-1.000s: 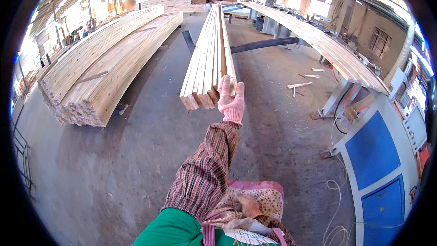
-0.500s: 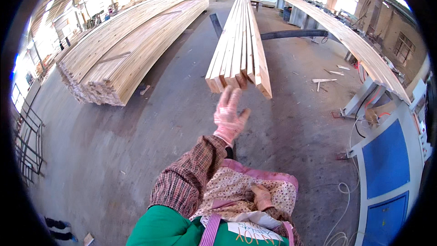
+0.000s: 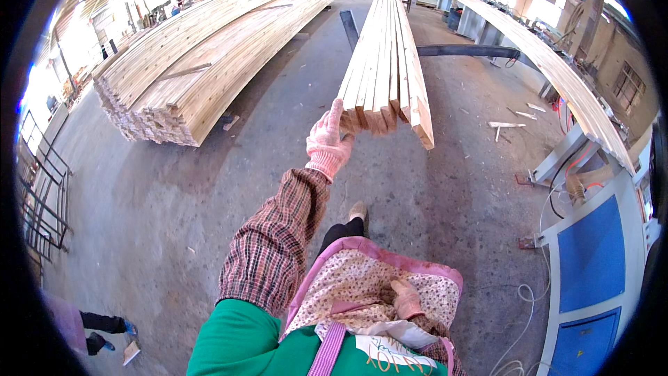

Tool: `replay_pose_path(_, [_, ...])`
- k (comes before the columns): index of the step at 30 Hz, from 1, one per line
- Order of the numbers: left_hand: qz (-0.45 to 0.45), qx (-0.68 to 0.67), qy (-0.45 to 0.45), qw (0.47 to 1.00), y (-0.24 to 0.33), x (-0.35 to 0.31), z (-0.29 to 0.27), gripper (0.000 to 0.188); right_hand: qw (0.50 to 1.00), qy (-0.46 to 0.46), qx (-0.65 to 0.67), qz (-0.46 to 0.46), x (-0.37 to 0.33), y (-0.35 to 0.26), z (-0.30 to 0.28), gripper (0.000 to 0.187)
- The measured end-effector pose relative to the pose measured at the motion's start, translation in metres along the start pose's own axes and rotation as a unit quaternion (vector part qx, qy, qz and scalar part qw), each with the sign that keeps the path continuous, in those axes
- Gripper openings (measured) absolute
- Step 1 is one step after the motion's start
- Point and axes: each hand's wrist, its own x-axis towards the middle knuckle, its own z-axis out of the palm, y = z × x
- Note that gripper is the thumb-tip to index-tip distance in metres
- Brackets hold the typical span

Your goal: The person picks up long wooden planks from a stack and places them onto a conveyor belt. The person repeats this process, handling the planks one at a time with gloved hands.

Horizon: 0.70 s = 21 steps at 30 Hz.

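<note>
Long pale wooden boards [image 3: 379, 63] lie side by side in a narrow row ahead of me, their near ends uneven. My left hand [image 3: 327, 141], in a pinkish knit glove, is at the near left corner of this row. Its fingers stretch along the outer left board and seem to touch it; the thumb lies out toward the board ends. Close to my body, my right hand [image 3: 406, 299], also gloved, rests against my flowered apron [image 3: 355, 271]. Its fingers look curled, and what they hold, if anything, is hidden.
A large stack of boards [image 3: 209, 69] stands at the left. A dark metal bar [image 3: 466, 50] runs under the row toward a long bench [image 3: 550, 76]. At right is a blue-and-white cabinet [image 3: 591, 257]; a pale hose [image 3: 529, 306] lies beside it. Another person's legs [image 3: 104, 331] show lower left.
My left hand has gone from in front of the board ends to the row's left side. My foot now shows below it. More of the other person has come into view.
</note>
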Motion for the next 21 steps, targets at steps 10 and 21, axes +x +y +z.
replay_pose_path(10, [0.040, 0.081, -0.071, 0.993, 0.042, 0.028, -0.011, 0.102, 0.997, 0.005, 0.072, 0.032, 0.001, 0.002, 0.004, 0.033])
replay_pose_path(21, [0.173, 0.071, -0.015, 0.982, 0.056, 0.012, -0.014, 0.089, 0.997, 0.052, 0.004, 0.055, -0.016, -0.028, 0.014, 0.032])
